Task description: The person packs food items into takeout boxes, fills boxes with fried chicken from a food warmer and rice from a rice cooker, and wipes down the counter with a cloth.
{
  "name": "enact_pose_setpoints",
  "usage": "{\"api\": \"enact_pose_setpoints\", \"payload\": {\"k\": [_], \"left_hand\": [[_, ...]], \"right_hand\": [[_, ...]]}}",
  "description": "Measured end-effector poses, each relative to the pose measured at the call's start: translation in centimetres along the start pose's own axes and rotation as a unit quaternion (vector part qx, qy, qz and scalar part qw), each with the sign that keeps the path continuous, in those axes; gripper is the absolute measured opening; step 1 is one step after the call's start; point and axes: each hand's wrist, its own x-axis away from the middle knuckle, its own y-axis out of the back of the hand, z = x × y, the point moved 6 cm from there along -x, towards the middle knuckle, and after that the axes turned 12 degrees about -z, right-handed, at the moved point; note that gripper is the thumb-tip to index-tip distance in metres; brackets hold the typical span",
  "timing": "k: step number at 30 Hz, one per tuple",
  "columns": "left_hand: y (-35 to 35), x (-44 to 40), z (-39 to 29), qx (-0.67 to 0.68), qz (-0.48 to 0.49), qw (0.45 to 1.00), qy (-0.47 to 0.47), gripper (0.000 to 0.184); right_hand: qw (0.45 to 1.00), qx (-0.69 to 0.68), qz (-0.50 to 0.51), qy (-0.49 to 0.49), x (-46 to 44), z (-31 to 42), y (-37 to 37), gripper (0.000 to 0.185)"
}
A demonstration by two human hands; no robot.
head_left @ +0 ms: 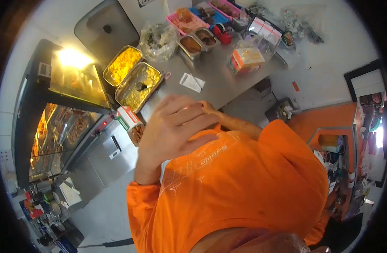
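My left hand [178,122] is raised in front of the orange shirt [244,181], its back to the camera and its fingers stretched out and slightly apart, with nothing visible in them. Just beyond its fingertips, my right hand [208,108] is partly covered by it, and its fingers cannot be made out. Left of the hands, a red, white and green carton [127,117] holds brown food. Above it are two metal trays, one of yellow food [124,64] and one of paler food [136,98] with a dark-handled utensil.
A lit glass food warmer [75,84] stands at the left. On the metal counter [172,69] are a plastic bag [157,41], a white paper [192,82], small metal containers [190,45], pink tubs [186,20] and an orange-white box [247,58]. A bin [284,110] sits right of the counter.
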Motion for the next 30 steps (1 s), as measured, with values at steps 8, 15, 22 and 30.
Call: {"api": "enact_pose_setpoints", "payload": {"k": [8, 15, 22, 30], "left_hand": [[-0.5, -7.8, -10.4, -0.228, 0.151, 0.952, -0.141, 0.015], [-3.0, -8.9, -13.2, -0.213, 0.216, 0.945, -0.121, 0.013], [-3.9, -8.0, -12.1, -0.180, 0.233, 0.953, -0.064, 0.012], [-0.1, 2.9, -4.0, -0.112, 0.240, 0.960, 0.088, 0.032]], "right_hand": [[0.998, -0.002, -0.069, 0.002, 1.3, -2.3, 0.0, 0.057], [0.995, -0.008, -0.101, 0.024, 4.1, -1.2, 5.3, 0.048], [0.962, 0.038, -0.230, 0.140, 4.7, -5.9, 6.5, 0.039], [0.944, -0.122, -0.274, 0.138, 7.1, -4.1, 7.4, 0.034]]}}
